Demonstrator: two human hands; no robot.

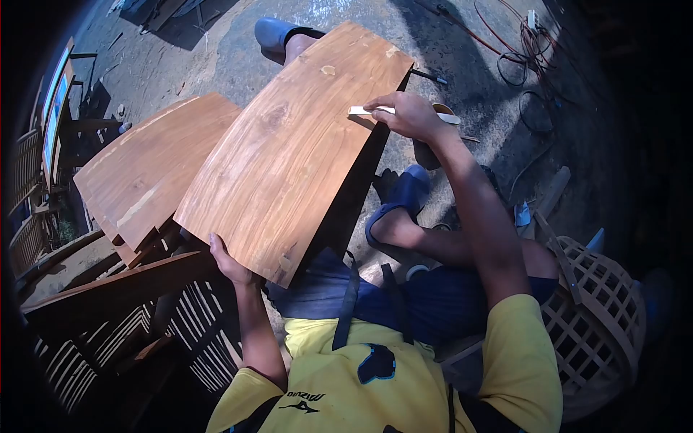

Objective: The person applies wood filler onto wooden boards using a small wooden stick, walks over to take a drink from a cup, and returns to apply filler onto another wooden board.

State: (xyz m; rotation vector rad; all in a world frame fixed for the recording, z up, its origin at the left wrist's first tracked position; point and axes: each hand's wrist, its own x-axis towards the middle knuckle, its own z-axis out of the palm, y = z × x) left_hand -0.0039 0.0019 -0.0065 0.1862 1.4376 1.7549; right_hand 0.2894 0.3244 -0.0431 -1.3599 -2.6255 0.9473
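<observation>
A broad wooden board (289, 155) with curved ends lies tilted across my lap, with a few pale patches on its face. My left hand (229, 265) grips its lower left edge, the thumb on top and the fingers hidden beneath. Near the board's upper right edge, my right hand (410, 115) is closed round a pale flat stick (359, 111). One end of the stick is on or just over the wood; I cannot tell whether it touches. Partly behind that hand is a small round container (446, 110) with an orange-brown inside.
More wooden boards (155, 162) are stacked on the left, above dark slatted pieces (198, 325). A woven basket (592, 310) stands at the right. Tangled cables (530, 61) lie on the concrete floor at the upper right. My blue shoe (404, 195) is beside the board.
</observation>
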